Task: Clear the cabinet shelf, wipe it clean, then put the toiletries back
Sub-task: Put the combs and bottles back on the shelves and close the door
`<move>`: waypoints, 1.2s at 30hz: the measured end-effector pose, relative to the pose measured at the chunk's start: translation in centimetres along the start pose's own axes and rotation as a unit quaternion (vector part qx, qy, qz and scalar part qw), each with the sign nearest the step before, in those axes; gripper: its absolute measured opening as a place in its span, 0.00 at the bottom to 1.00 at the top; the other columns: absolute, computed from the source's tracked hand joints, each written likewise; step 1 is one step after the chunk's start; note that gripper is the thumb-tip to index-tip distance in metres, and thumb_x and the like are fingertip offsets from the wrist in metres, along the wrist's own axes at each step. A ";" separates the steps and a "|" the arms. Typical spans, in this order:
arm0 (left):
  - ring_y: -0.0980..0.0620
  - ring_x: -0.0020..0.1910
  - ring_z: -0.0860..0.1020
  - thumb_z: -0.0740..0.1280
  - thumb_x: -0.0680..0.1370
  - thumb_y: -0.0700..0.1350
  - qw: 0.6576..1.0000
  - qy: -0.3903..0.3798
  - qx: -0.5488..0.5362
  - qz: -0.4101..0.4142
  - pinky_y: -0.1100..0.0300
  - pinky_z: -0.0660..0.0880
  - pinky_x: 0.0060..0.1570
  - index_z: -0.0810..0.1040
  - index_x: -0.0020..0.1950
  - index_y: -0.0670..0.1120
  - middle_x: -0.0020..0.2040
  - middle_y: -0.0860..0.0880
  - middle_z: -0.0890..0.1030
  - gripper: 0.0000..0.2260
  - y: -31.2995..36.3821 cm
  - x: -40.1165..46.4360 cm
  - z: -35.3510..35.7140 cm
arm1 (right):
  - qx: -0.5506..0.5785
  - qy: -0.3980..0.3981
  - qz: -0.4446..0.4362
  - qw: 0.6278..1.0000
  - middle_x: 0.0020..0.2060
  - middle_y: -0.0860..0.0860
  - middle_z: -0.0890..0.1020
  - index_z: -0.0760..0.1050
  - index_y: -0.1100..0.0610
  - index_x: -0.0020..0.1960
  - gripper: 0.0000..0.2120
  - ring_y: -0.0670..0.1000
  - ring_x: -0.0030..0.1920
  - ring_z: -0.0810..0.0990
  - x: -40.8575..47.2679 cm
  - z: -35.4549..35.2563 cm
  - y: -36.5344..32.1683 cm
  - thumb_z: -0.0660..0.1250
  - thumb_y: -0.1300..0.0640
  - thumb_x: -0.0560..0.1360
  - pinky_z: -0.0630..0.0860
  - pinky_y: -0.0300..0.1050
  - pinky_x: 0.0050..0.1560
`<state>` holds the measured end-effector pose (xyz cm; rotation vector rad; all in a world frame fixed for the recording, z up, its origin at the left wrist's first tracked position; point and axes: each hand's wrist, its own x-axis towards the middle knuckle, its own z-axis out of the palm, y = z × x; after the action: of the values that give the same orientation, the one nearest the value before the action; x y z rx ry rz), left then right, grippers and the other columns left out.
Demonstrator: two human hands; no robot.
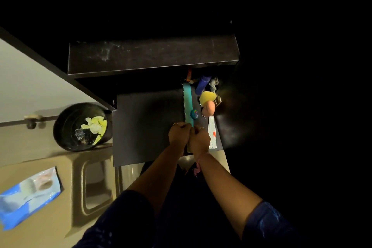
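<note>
While both fists meet over the dark shelf point(145, 127) | left hand point(179, 134) and right hand point(199, 140) grasp a teal comb point(188, 104) | toiletries clustered just beyond

You're in a dim home bathroom: dark cabinet shelf point(153, 55), waste bin point(80, 127), wet-wipes pack point(26, 197).

Both hands, left hand point(179, 134) and right hand point(199, 140), grip a teal comb point(187, 104) over the dark shelf point(145, 127).
</note>
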<state>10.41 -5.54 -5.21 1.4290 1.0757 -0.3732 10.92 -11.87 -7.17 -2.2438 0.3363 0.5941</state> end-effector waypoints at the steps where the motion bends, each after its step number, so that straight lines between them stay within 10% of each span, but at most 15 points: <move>1: 0.43 0.50 0.81 0.65 0.75 0.41 1.000 0.008 0.019 0.005 0.57 0.75 0.50 0.81 0.52 0.38 0.51 0.40 0.83 0.10 0.0 -0.1 -0.2 | 0.016 -0.004 0.005 1.000 0.52 0.60 0.81 0.77 0.64 0.57 0.13 0.59 0.55 0.78 -0.2 0.2 -0.1 0.59 0.58 0.79 0.73 0.45 0.53; 10: 0.44 0.56 0.78 0.63 0.76 0.40 0.996 0.071 0.047 0.033 0.61 0.71 0.52 0.77 0.55 0.38 0.56 0.41 0.80 0.10 -0.5 -1.9 -2.8 | 0.071 -0.043 -0.024 0.996 0.49 0.60 0.83 0.79 0.62 0.53 0.11 0.58 0.51 0.80 -2.4 1.3 0.4 0.61 0.58 0.77 0.74 0.45 0.51; 14: 0.48 0.50 0.80 0.63 0.74 0.39 0.996 0.066 -0.024 0.046 0.69 0.75 0.37 0.77 0.55 0.38 0.52 0.43 0.81 0.11 -1.4 -3.1 -4.2 | 0.146 -0.088 -0.030 0.985 0.57 0.52 0.80 0.73 0.55 0.65 0.17 0.51 0.58 0.78 -4.3 0.7 -0.2 0.64 0.54 0.77 0.75 0.44 0.60; 18: 0.41 0.50 0.81 0.63 0.70 0.43 0.993 0.028 -0.093 0.069 0.48 0.79 0.53 0.78 0.50 0.38 0.49 0.41 0.83 0.13 -2.5 -4.8 -6.3 | 0.230 -0.153 -0.031 0.961 0.57 0.53 0.81 0.73 0.53 0.65 0.19 0.52 0.55 0.80 -6.3 -0.7 -0.7 0.68 0.57 0.75 0.78 0.48 0.57; 27: 0.53 0.47 0.83 0.65 0.79 0.45 0.956 -0.060 -0.255 0.131 0.59 0.80 0.49 0.74 0.57 0.43 0.50 0.46 0.83 0.10 -1.2 -12.8 -13.6 | 0.349 -0.289 -0.052 0.890 0.48 0.54 0.85 0.73 0.64 0.63 0.20 0.49 0.45 0.84 -12.1 -5.6 -4.1 0.68 0.71 0.71 0.81 0.41 0.49; 34: 0.50 0.50 0.83 0.65 0.78 0.41 0.934 -0.033 -0.300 0.191 0.66 0.81 0.42 0.75 0.61 0.39 0.54 0.42 0.83 0.13 0.6 -18.6 -18.0 | 0.092 -0.030 -0.284 0.954 0.52 0.40 0.78 0.77 0.53 0.61 0.17 0.41 0.58 0.75 -18.5 -7.8 -7.7 0.71 0.55 0.72 0.73 0.38 0.62; 36: 0.50 0.50 0.83 0.65 0.78 0.40 0.925 -0.029 -0.319 0.205 0.63 0.81 0.45 0.74 0.60 0.38 0.53 0.42 0.83 0.12 1.6 -20.4 -18.3 | 0.034 0.013 -0.357 0.933 0.53 0.44 0.79 0.79 0.53 0.59 0.14 0.27 0.54 0.68 -20.6 -8.5 -8.9 0.70 0.55 0.73 0.64 0.22 0.59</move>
<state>-5.56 3.57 15.18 1.0018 0.7226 0.2275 -0.45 -11.17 13.99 -2.1050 -0.4370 0.1564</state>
